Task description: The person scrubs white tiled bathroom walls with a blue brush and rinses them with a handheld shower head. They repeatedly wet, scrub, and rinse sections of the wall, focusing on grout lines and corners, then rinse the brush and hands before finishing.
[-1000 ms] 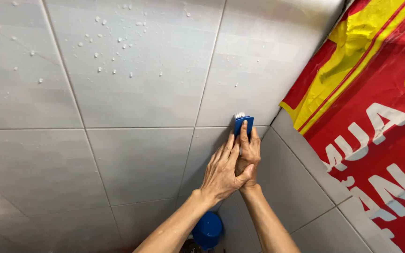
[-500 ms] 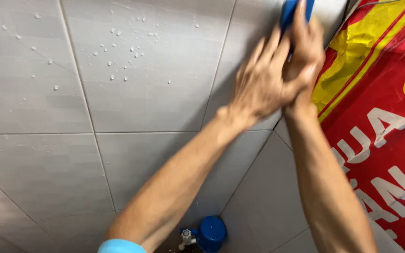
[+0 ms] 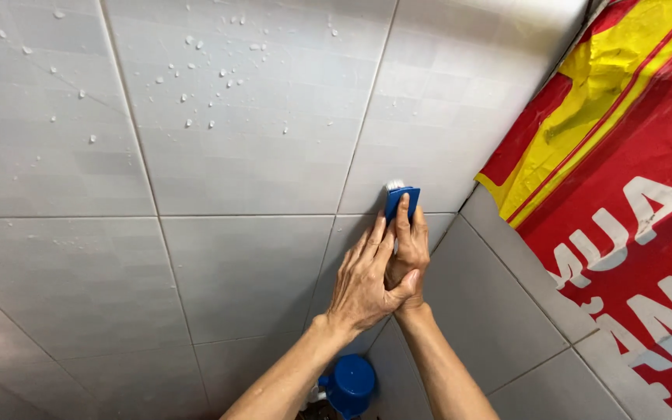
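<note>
**Two hands press a blue brush to the tiled wall near its corner**

Nearest the camera, at the bottom edge of the view, a round blue cap sits low against the wall, between the two bare forearms that rise from there. A small pale fitting shows just to its left, too little of it in view to tell more.

Above it the two hands meet. The left hand lies with its fingers stretched out and laid over the right hand, its thumb hooked across the right wrist side; it is not closed on the tool itself but rests on the other hand. The right hand is closed around the blue brush, with one finger running straight up along the back of it.

The brush stands upright against the grey tiled wall, its white bristles showing at the top end. It sits right on the horizontal grout line, just beside the corner where this wall meets the next tiled face.

Higher on the wall, toward its upper left, water droplets are scattered across the tiles. At the right, a crumpled red and yellow banner with white lettering hangs over the adjoining wall.
</note>
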